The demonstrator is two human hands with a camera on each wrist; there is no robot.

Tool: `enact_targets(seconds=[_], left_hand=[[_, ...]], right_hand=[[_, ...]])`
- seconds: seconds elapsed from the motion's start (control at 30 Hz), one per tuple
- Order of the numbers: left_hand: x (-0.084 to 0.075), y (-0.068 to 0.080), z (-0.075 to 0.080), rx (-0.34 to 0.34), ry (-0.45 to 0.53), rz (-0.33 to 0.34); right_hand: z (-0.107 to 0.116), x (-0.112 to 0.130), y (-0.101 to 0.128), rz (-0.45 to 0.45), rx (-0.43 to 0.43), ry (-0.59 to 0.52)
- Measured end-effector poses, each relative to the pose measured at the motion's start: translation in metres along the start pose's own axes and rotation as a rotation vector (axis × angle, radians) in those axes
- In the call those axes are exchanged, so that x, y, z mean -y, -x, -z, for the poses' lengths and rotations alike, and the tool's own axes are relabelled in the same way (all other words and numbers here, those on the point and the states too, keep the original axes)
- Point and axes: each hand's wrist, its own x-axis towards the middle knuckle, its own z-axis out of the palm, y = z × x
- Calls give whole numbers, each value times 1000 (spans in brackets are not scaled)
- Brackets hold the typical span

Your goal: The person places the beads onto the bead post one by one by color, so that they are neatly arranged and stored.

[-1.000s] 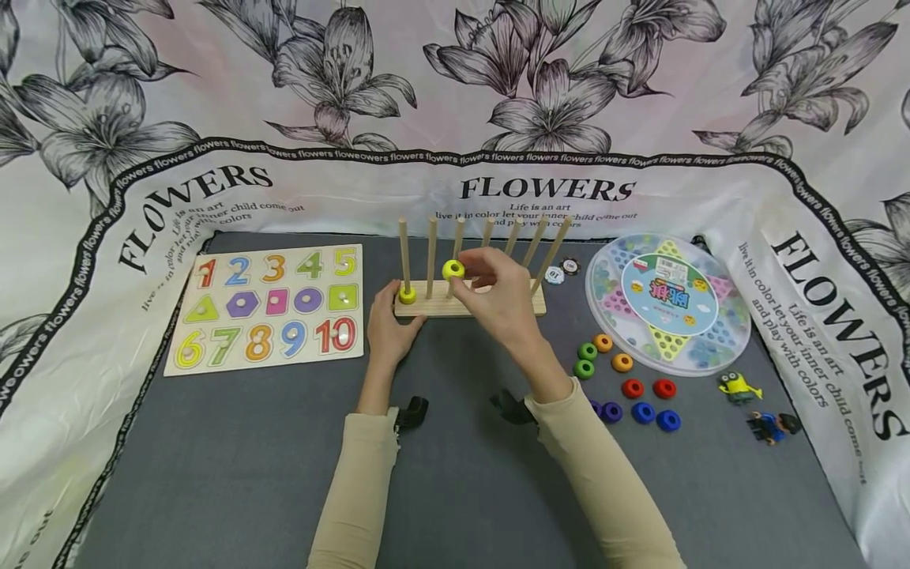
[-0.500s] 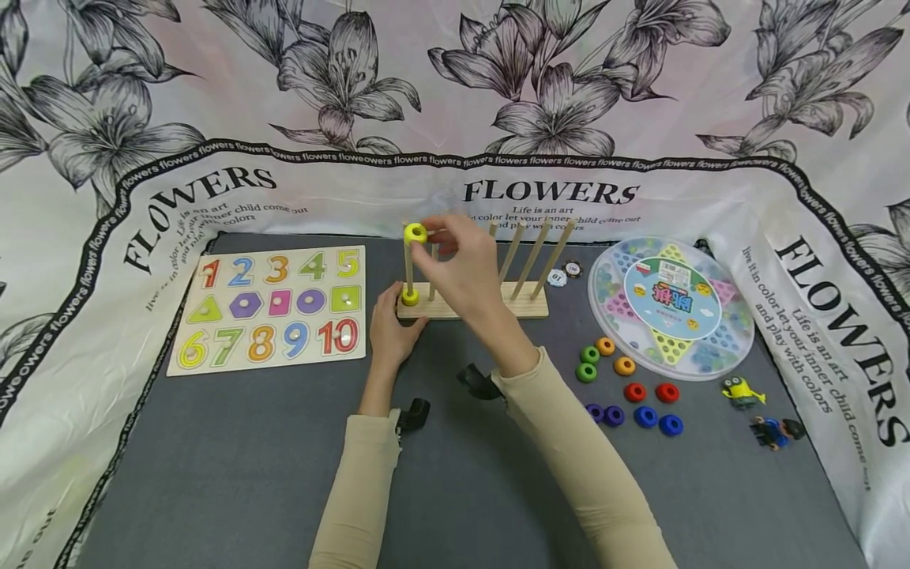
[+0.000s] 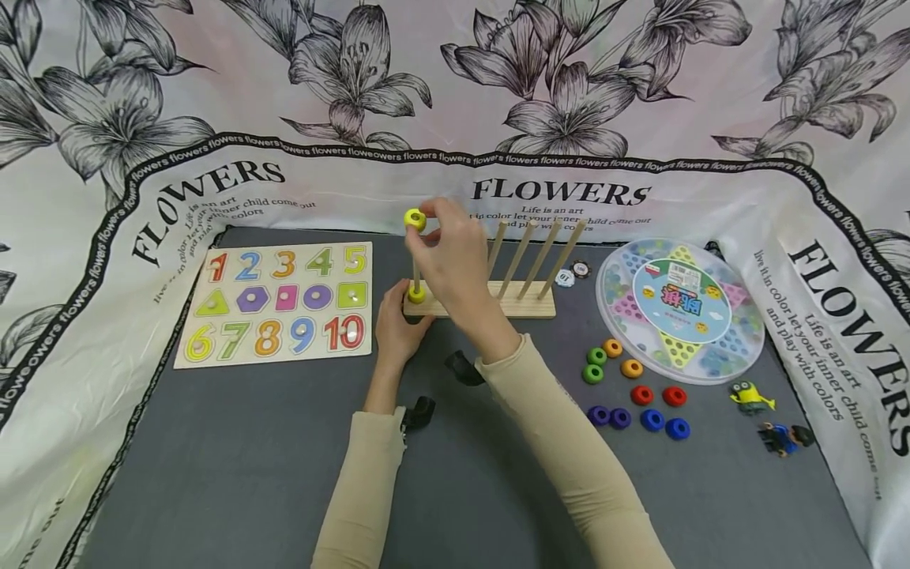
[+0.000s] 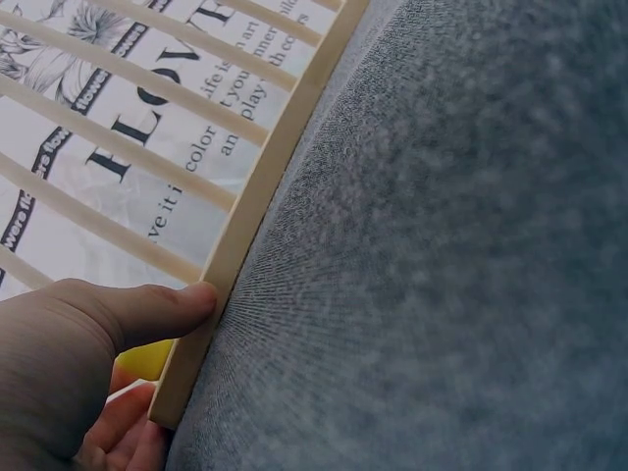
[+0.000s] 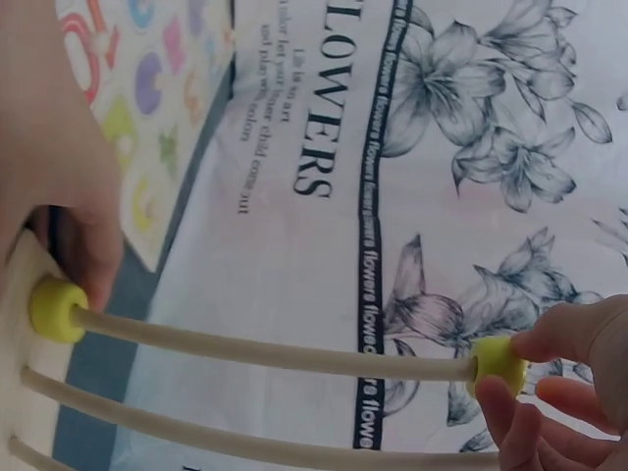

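Our right hand (image 3: 455, 253) fingers (image 5: 579, 339) pinch the yellow ring (image 3: 415, 219) at the peg's (image 5: 275, 355) tip; our left hand (image 3: 395, 324) grips the wooden base (image 4: 257, 201).

We see peg rack (image 3: 519, 302) in pale bare wood, matt, pegs smooth. Yellow ring (image 3: 415, 219) looks painted, slight sheen. Table cover (image 4: 471, 245): grey cloth, coarse felt-like nap. Backdrop (image 3: 455, 79): thin printed fabric, creased. Number puzzle (image 3: 277, 300): light wooden board, glossy coloured pieces. Marble game box (image 3: 678, 308): clear shiny plastic.
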Motion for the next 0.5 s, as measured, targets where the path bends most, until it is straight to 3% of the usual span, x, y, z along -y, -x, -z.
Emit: enact_targets(seconds=[0.27, 0.4, 0.5], left_hand=[[0, 1, 1, 0, 12, -40], [1, 0, 2, -14, 2, -59], [1, 0, 2, -26, -35, -73]], right_hand=[[-18, -8, 23, 19, -4, 22], [-30, -12, 41, -11, -8, -72], [-39, -13, 57, -116, 14, -185]])
